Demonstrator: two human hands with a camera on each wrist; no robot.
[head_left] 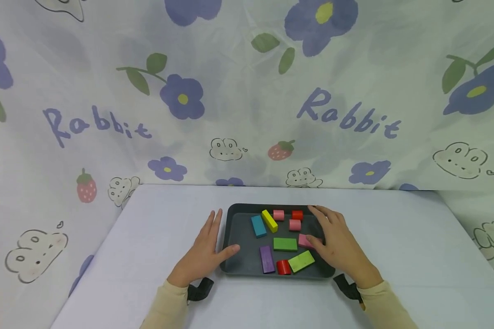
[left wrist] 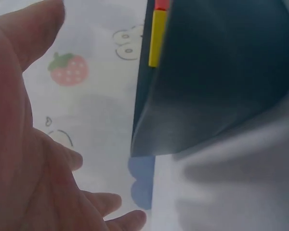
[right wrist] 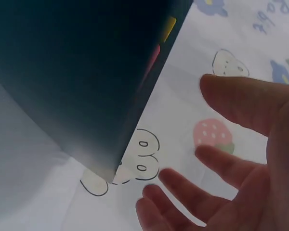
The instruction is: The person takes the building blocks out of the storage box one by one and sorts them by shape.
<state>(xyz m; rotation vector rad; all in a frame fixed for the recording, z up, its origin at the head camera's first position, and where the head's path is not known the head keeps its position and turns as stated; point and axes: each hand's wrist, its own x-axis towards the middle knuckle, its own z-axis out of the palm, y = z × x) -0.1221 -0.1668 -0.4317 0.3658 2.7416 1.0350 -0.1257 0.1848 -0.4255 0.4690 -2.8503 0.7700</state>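
A dark grey baking tray (head_left: pixel 243 260) lies on the table with several coloured blocks in it. To its left, my left hand (head_left: pixel 203 253) is spread, the thumb over the tray's left rim. My right hand (head_left: pixel 341 244) is at the right side, fingers extended, overlapping the rim and partly hiding a pink block (head_left: pixel 304 241). Near the middle lie a green block (head_left: pixel 285 244), a purple block (head_left: pixel 267 259), a light green block (head_left: pixel 302 261) and a red piece (head_left: pixel 283 267). Both wrist views show the tray's outer wall (left wrist: pixel 221 72) beside straight, separated fingers.
Farther back in the tray are a blue block (head_left: pixel 259 226), a yellow block (head_left: pixel 269 221), pink cylinders (head_left: pixel 278 215) and another red piece (head_left: pixel 297 214). A white table (head_left: pixel 181 201) surrounds the tray. Behind it hangs a rabbit-and-flower patterned cloth (head_left: pixel 238 100).
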